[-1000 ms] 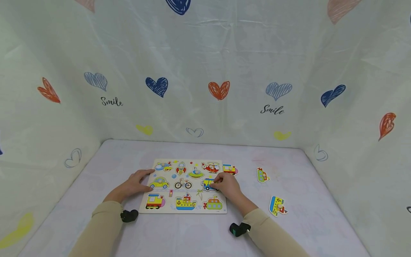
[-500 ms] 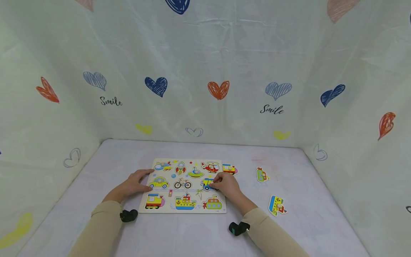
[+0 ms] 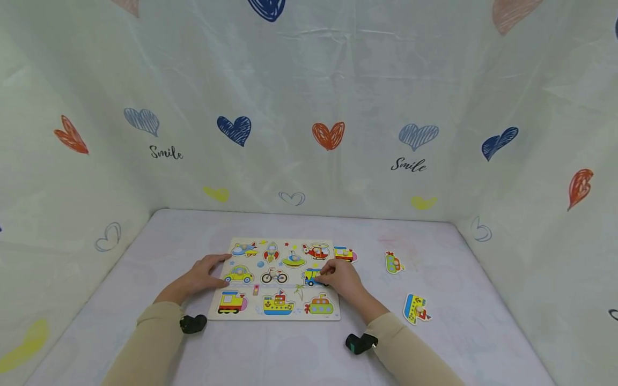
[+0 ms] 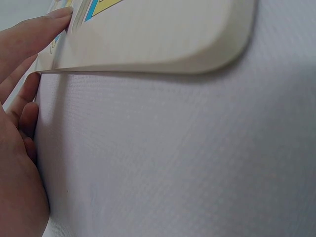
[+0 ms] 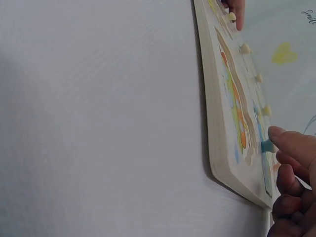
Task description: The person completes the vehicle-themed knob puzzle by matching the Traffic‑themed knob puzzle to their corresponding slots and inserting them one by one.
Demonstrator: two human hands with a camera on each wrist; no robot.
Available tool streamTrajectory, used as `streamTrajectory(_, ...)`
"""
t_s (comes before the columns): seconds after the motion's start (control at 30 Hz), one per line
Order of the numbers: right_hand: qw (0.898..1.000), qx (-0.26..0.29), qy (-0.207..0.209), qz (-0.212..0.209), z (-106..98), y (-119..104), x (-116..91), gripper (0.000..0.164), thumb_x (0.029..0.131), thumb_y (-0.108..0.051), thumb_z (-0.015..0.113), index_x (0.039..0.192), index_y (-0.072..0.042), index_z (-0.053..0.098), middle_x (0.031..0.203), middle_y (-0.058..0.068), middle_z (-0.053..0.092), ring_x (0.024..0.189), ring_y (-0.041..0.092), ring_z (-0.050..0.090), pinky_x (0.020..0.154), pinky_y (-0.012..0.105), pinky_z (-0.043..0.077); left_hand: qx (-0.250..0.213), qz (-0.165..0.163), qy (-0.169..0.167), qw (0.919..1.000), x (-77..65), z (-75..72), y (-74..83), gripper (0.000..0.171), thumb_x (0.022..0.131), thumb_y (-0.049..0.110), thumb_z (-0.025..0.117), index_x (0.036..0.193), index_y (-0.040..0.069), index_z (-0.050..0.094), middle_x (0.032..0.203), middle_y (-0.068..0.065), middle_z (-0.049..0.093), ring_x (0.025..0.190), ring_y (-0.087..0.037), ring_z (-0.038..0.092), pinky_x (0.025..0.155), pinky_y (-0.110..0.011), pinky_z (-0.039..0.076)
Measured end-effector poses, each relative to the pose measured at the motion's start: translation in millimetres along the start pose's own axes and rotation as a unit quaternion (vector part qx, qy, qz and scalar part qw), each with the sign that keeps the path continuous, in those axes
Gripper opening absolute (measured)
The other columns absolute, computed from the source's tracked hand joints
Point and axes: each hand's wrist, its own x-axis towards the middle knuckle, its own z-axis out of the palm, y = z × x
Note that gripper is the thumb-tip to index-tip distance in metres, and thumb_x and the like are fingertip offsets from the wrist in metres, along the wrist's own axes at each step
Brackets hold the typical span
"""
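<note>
I've got the right hand (image 3: 345, 279) pinching the bus piece (image 3: 309, 276) by its blue knob (image 5: 267, 146), thumb against the knob, other fingers curled in. Bus is under those fingertips, on the board (image 3: 296, 317); its near end is covered by the hand, so I can't tell if it sits flush. Part of the board's right edge is hidden too.

Left hand (image 3: 195, 276) is spread, not wrapped round anything: thumb on the board's top face, index at its left edge. Lower fingers show only in the left wrist view, palm cropped. Board is mostly cut off there, just a corner and a sliver of picture.

Loose train piece (image 3: 344, 253) just beyond the right hand, by the board's edge; I can't tell if they touch. Submarine piece (image 3: 394, 263) and ship piece (image 3: 416, 309) lie off to the right hand's right, well apart from it. Right wrist view crops that hand and gives the board nearly edge-on, pictures hard to read.
</note>
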Motion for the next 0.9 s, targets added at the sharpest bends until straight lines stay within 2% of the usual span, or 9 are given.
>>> streamTrajectory(0.37, 0.999, 0.034, -0.007, 0.003, -17, 10, -9, 0.017, 0.077, -0.02, 0.084, 0.079, -0.011, 0.07, 0.069, 0.0, 0.057, 0.067, 0.016, 0.052, 0.058, 0.026, 0.043, -0.007, 0.003, -0.001, 1.0, 0.0, 1.6, 0.0, 0.082, 0.078, 0.02, 0.08, 0.147, 0.004, 0.038, 0.149, -0.029, 0.026, 0.134, -0.048, 0.019, 0.107, -0.068, 0.02)
streamTrajectory(0.63, 0.999, 0.044, 0.014, 0.015, -36, 20, -11, 0.015, 0.077, -0.017, 0.083, 0.084, -0.01, 0.071, 0.072, 0.002, 0.055, 0.07, 0.018, 0.049, 0.057, 0.027, 0.041, -0.007, 0.009, 0.0, 0.9999, 1.5, 1.1, -3.7, 0.083, 0.078, 0.022, 0.081, 0.147, 0.004, 0.038, 0.149, -0.029, 0.026, 0.134, -0.048, 0.02, 0.107, -0.068, 0.02)
streamTrajectory(0.9, 0.997, 0.044, 0.046, 0.036, -49, 34, 0, 0.018, 0.078, -0.017, 0.083, 0.091, -0.01, 0.072, 0.08, 0.002, 0.058, 0.077, 0.021, 0.051, 0.059, 0.027, 0.045, 0.0, 0.008, 0.001, 1.0, 1.0, 1.5, -3.1, 0.083, 0.078, 0.023, 0.08, 0.147, 0.005, 0.039, 0.149, -0.029, 0.026, 0.134, -0.049, 0.021, 0.106, -0.068, 0.021)
